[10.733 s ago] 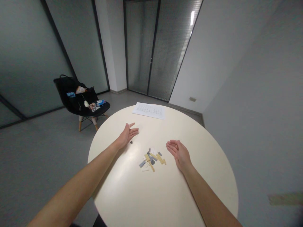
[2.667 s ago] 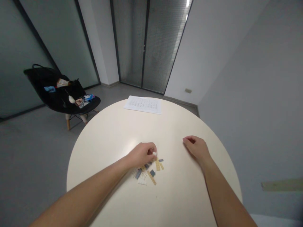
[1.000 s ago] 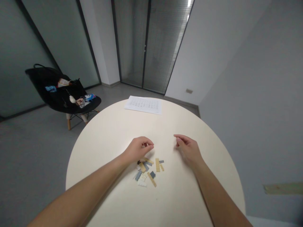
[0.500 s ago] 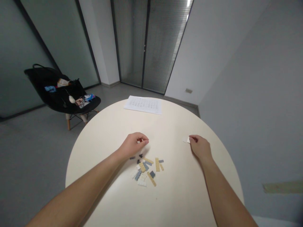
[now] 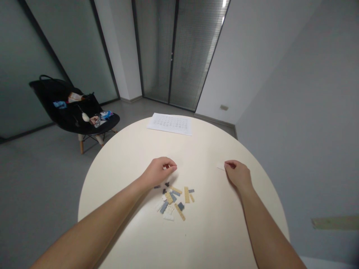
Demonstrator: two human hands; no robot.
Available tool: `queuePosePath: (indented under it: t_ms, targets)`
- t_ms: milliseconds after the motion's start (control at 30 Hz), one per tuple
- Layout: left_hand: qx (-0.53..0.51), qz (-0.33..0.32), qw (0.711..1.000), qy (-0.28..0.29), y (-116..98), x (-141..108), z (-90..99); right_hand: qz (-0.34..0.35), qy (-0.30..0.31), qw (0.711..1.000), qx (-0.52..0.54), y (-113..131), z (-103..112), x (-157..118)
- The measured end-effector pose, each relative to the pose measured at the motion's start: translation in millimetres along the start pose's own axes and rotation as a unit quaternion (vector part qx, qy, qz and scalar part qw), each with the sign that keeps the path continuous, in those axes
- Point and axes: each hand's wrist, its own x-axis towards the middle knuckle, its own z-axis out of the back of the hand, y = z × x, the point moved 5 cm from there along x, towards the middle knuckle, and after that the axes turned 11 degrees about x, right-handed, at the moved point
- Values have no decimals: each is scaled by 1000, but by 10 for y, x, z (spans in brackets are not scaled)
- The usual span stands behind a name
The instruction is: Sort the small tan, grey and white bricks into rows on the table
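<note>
- Head view, as I followed it remotely: a left hand and a right hand rested over a round cream table, with a loose spread of small plastic building plates lying below and between them
- Left hand: the fingers curled narrow, tips drawn together just above the spread; a small white piece showed among them, and I could not tell whether it was gripped
- Right hand: the fingers lay low and close together, their tips at the edge of a pale flat plate on the table, well apart from the spread; I could not tell whether they held it or only touched it
- Spread: tan strips, grey and white plates and dark bits lay flat and jumbled; a few small dark pieces sat at its upper left, near the left wrist
- Handling note: for pieces this small, I judged a pinch at the edges with the fingertip pads the surest grip, with the wrist kept clear so that it nudged no neighbours
- Beyond: a printed paper sheet lay at the far rim; a black chair holding a black bag stood on the grey floor, left of the table
</note>
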Motion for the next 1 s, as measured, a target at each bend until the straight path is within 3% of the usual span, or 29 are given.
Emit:
queuePosePath:
  t_ms: [567, 800, 1000]
  targets:
    - [3, -2, 1000, -3, 22, 11, 19, 13, 11, 1000, 13, 38, -43, -21]
    - [9, 11, 995, 95, 114, -3, -5, 19, 18, 999, 25, 60, -49, -24]
    - [20, -21, 985, 172, 33, -79, 37, 16, 14, 999, 29, 84, -1, -37]
